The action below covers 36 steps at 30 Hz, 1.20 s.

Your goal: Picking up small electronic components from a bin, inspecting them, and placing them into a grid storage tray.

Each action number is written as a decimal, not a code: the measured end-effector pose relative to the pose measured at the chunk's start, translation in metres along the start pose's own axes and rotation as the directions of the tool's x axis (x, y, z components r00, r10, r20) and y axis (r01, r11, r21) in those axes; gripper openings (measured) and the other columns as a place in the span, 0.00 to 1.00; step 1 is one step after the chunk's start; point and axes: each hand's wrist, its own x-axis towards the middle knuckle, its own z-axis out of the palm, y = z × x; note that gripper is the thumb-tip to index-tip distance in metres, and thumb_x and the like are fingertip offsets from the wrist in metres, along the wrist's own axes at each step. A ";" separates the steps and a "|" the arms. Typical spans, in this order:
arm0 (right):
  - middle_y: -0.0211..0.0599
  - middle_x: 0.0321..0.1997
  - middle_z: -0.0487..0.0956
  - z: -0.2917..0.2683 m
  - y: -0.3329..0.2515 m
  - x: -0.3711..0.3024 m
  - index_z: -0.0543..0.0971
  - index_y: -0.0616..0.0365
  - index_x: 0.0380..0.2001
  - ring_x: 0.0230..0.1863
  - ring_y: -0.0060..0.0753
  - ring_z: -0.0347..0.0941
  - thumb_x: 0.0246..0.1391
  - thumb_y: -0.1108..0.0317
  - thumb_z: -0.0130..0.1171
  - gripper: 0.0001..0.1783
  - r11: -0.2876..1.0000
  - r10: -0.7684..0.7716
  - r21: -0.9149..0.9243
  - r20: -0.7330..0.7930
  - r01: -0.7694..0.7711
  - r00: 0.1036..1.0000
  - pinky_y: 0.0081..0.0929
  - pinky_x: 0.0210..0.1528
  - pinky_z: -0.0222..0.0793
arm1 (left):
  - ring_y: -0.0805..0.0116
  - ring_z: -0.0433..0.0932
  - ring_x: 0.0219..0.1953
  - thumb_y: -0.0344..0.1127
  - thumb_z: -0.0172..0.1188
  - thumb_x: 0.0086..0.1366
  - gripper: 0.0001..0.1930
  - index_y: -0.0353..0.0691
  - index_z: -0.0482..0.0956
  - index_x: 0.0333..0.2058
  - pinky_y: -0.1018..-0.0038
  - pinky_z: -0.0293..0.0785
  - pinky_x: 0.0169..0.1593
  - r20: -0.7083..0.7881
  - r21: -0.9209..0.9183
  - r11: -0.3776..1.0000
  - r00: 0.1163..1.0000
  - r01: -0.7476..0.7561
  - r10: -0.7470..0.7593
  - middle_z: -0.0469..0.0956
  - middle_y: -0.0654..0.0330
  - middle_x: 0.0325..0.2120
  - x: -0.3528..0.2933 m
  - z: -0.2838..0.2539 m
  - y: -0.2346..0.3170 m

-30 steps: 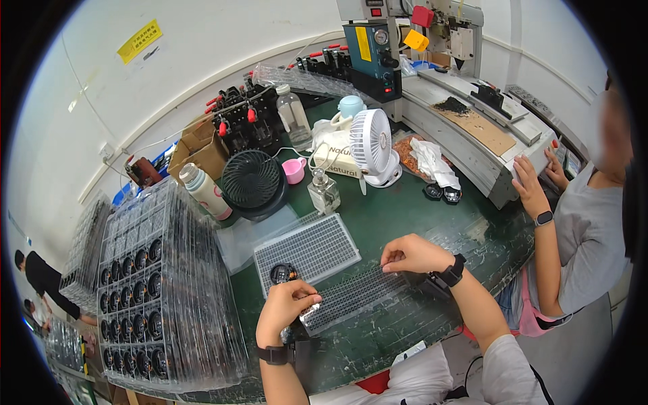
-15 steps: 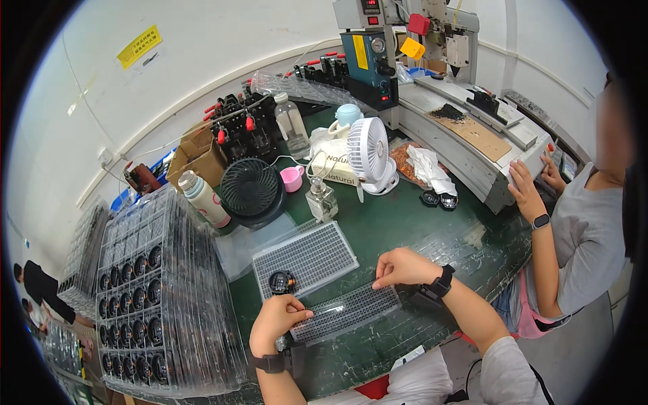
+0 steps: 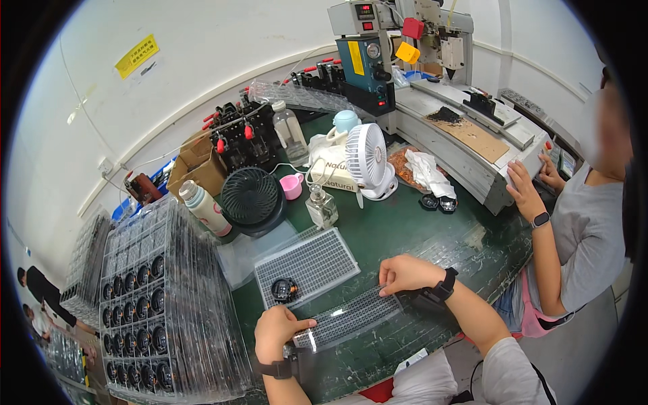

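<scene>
Both my hands hold a long clear plastic grid tray (image 3: 351,317) just above the green table. My left hand (image 3: 277,331) grips its left end and my right hand (image 3: 405,273) pinches its right end. Just behind it lies a second, wider grid tray (image 3: 317,260) flat on the table. A small black round part (image 3: 284,289) sits on that tray's near left corner, close to my left hand. Each wrist carries a black watch.
A tall stack of clear trays filled with black round parts (image 3: 155,304) stands at my left. Behind are a black fan (image 3: 251,199), a white fan (image 3: 368,158), bottles, a pink cup (image 3: 292,185) and a machine (image 3: 432,74). Another person (image 3: 574,229) sits at right.
The long tray has come closer to me and slightly lower in my hands; both hands keep their hold. The person at right still has a hand at the machine.
</scene>
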 end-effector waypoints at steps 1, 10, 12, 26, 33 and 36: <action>0.34 0.24 0.80 0.000 -0.001 -0.001 0.77 0.61 0.28 0.26 0.30 0.77 0.40 0.60 0.70 0.18 1.000 0.008 -0.012 0.000 -0.008 1.000 0.26 0.30 0.69 | 0.67 0.75 0.15 0.43 0.76 0.42 0.19 0.36 0.77 0.18 0.73 0.71 0.23 -0.076 0.165 0.985 0.996 0.054 -0.041 0.77 0.57 0.13 -0.002 -0.001 0.005; 0.35 0.24 0.79 0.006 -0.006 -0.001 0.75 0.59 0.27 0.28 0.35 0.77 0.38 0.60 0.70 0.18 0.998 -0.010 -0.067 -0.066 0.006 0.998 0.30 0.31 0.69 | 0.61 0.71 0.38 0.29 0.58 0.50 0.08 0.41 0.72 0.31 0.65 0.66 0.39 -0.501 0.725 0.684 0.618 -0.081 0.605 0.71 0.60 0.30 -0.019 0.051 0.042; 0.35 0.24 0.79 0.006 -0.006 -0.002 0.75 0.59 0.27 0.29 0.35 0.77 0.38 0.60 0.71 0.18 0.997 -0.007 -0.075 -0.075 0.001 0.997 0.30 0.31 0.69 | 0.61 0.72 0.38 0.30 0.56 0.51 0.07 0.41 0.72 0.31 0.66 0.66 0.39 -0.414 0.723 0.667 0.661 -0.180 0.626 0.72 0.60 0.30 -0.024 0.060 0.046; 0.34 0.25 0.80 0.005 -0.003 -0.001 0.76 0.58 0.28 0.30 0.34 0.77 0.37 0.57 0.71 0.20 0.995 0.030 -0.091 -0.034 -0.033 0.999 0.30 0.32 0.70 | 0.64 0.78 0.34 0.40 0.62 0.55 0.18 0.42 0.75 0.44 0.70 0.76 0.32 -0.090 0.413 0.633 0.662 -0.655 0.744 0.77 0.62 0.30 -0.028 0.082 0.060; 0.32 0.23 0.79 0.002 0.000 0.001 0.76 0.58 0.29 0.27 0.31 0.76 0.40 0.60 0.69 0.17 0.999 -0.020 -0.034 -0.001 0.020 1.000 0.28 0.31 0.68 | 0.62 0.77 0.35 0.41 0.60 0.56 0.24 0.47 0.71 0.52 0.68 0.76 0.35 -0.050 0.297 0.672 0.691 -0.679 0.721 0.78 0.61 0.31 -0.024 0.074 0.063; 0.32 0.22 0.78 0.002 0.003 0.003 0.76 0.58 0.29 0.26 0.30 0.75 0.41 0.61 0.68 0.16 0.999 -0.030 -0.021 0.004 0.030 1.000 0.27 0.30 0.68 | 0.61 0.76 0.33 0.42 0.60 0.56 0.27 0.51 0.69 0.56 0.67 0.76 0.35 -0.023 0.365 0.625 0.664 -0.690 0.747 0.77 0.61 0.29 -0.022 0.075 0.062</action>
